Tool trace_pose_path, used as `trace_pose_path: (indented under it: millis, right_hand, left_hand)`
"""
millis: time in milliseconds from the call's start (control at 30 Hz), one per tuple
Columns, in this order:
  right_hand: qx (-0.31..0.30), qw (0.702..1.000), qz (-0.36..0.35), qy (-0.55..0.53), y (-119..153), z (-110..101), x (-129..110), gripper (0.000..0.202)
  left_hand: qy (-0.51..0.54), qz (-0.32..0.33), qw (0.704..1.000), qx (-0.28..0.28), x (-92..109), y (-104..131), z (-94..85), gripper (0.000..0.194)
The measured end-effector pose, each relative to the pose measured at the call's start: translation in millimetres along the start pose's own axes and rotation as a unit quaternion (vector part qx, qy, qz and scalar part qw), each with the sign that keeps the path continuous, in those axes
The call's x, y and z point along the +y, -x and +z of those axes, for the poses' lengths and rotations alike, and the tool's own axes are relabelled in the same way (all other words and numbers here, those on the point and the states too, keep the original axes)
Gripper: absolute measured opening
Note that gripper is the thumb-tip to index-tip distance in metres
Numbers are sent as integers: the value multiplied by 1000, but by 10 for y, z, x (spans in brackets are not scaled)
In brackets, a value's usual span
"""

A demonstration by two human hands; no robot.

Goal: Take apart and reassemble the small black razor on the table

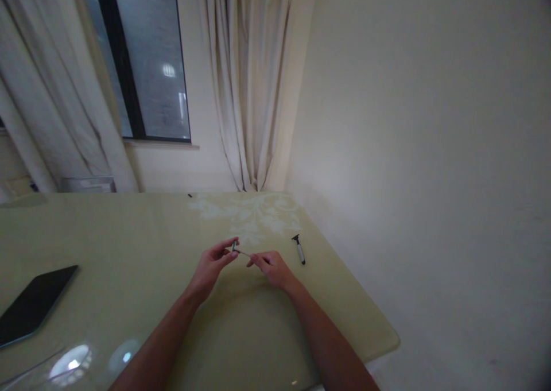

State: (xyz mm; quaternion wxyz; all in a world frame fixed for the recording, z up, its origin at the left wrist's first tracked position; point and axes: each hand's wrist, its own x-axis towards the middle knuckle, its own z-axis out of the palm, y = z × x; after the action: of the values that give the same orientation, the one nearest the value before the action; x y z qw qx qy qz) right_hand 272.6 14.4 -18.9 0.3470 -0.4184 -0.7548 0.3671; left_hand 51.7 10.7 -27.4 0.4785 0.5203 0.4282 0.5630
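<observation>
My left hand point(214, 264) pinches a small dark piece with a green edge point(234, 246) between thumb and fingertips. It is too small to tell its kind. My right hand point(270, 266) is closed on a thin pale stick point(243, 254), whose far end reaches to the small piece, at or close to its lower part. Both hands are held over the table in front of me. To the right of my right hand lies a razor point(300, 251) with a grey-and-black handle, its dark head pointing away from me.
The glass-topped, pale green table point(129, 247) has a rounded right corner along the wall point(422, 150). A dark flat tablet-like slab point(37, 305) rests at the left. A tiny black item point(190, 195) lies near the back edge. Behind are curtains point(253, 81) and a window point(150, 52).
</observation>
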Motion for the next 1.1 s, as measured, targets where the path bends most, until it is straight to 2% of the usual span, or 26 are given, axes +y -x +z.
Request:
trace_pose_path:
  millis: [167,333,467,600,733,867,967,1100]
  right_hand:
    - [12,1000,0,9,-1,-13,16,66]
    - [-26,1000,-16,-7,-10,-34,30,63]
    - [41,999,-15,11,-14,-31,24,63]
    - [-18,1000,-6,-23,-5,-15,15,63]
    - [12,999,5,-35,-8,-4,33,67]
    - [-24,998,8,-59,-15,7,54,68]
    - [23,999,7,-44,-16,18,44,68]
    - [-26,998,8,-55,-17,41,10,69]
  left_hand:
    - [-5,9,1000,6,10,2,-13,56]
    - [-1,8,1000,-13,47,20,-2,52]
    - [-6,2,1000,-13,46,29,9,50]
    - [3,0,1000,-11,37,26,-10,49]
    - [-6,-6,1000,-27,71,29,-26,48]
    - [1,-11,1000,-20,126,43,0,51]
    - [7,-15,1000,-15,147,44,20,52]
    - [30,-14,999,-9,141,32,19,52]
